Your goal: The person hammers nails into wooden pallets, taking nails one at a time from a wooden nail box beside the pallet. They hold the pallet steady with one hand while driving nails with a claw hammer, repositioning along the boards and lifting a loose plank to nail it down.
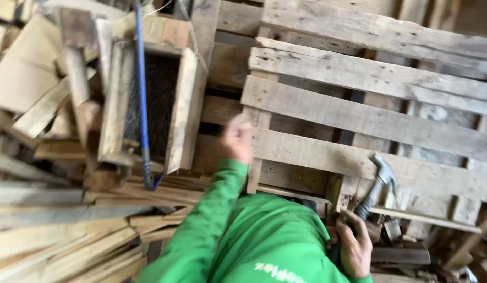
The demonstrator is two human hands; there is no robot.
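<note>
While right hand grips hammer, left hand, blurred, seemingly grasps pallet.

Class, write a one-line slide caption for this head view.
Left hand grips a wooden pallet while the right hand holds a hammer.

Blue crowbar leaning on open wooden box, scrap wood pile at left
</note>
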